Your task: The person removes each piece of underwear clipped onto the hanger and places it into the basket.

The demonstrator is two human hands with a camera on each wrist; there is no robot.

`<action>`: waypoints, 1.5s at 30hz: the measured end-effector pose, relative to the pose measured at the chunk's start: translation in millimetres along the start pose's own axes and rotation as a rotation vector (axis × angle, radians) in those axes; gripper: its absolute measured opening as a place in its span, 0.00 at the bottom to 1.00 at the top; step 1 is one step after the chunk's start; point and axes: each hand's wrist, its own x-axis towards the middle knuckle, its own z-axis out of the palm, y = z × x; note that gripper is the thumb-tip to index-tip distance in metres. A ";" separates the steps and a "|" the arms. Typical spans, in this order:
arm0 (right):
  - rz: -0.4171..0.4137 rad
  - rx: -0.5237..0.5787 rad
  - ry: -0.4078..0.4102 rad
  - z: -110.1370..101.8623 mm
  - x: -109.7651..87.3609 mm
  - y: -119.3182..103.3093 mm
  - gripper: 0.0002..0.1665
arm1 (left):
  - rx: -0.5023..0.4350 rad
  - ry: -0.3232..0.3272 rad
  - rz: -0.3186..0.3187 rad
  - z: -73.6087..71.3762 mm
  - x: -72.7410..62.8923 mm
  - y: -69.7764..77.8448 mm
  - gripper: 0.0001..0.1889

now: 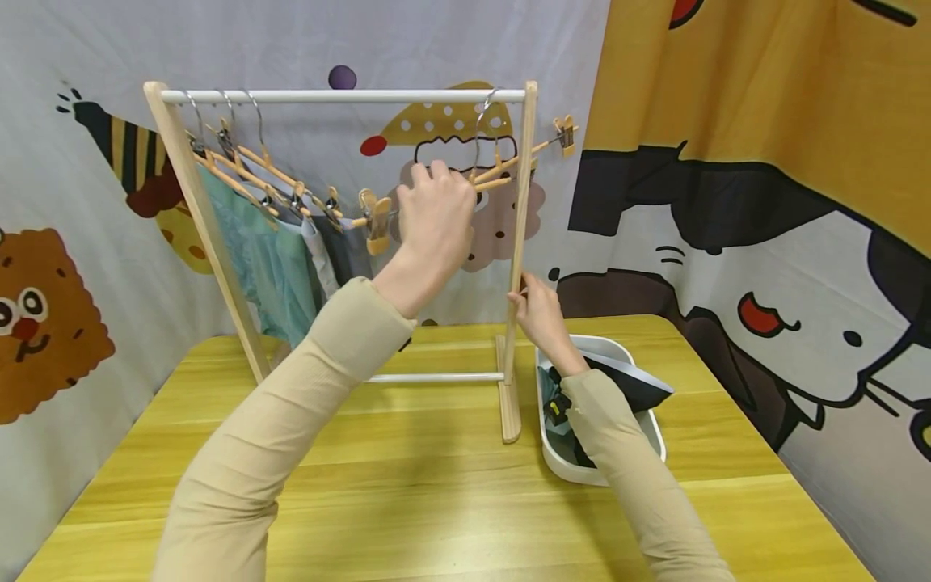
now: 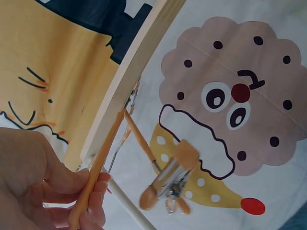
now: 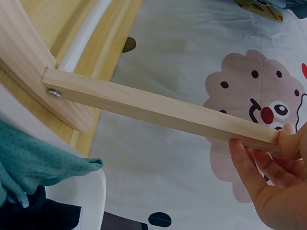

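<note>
My left hand (image 1: 436,214) is raised at the right part of a small clothes rack, under its white top rail (image 1: 349,96). In the left wrist view, its thumb and fingers hold the orange wooden bar of a clip hanger (image 2: 97,167). A metal clip (image 2: 175,179) shows at the hanger side, with no garment in it. Two wire hooks (image 1: 478,133) hang at this end of the rail. Lower down, my right hand (image 1: 544,315) grips the right wooden post (image 3: 163,110) of the rack, thumb on one side and fingers on the other.
Several garments (image 1: 280,267), light green, white and dark grey, hang from clip hangers at the rack's left. A white basket (image 1: 563,469) with teal and black clothes stands beside the rack's right foot (image 1: 511,416), on the wooden table (image 1: 422,501). Behind hangs a printed curtain (image 1: 465,48).
</note>
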 end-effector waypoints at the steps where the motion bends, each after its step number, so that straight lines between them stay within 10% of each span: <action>1: 0.000 0.001 0.000 0.0 0.2 -0.2 0.16 | 0.002 0.006 0.000 -0.4 2.7 1.7 0.13; 25: 0.013 -0.012 -0.011 2.0 2.1 2.0 0.17 | 0.038 -0.098 -0.007 -11.9 59.6 29.4 0.17; 45: 0.004 -0.024 0.015 2.1 1.6 2.6 0.17 | 0.102 0.008 0.008 9.9 44.4 48.8 0.18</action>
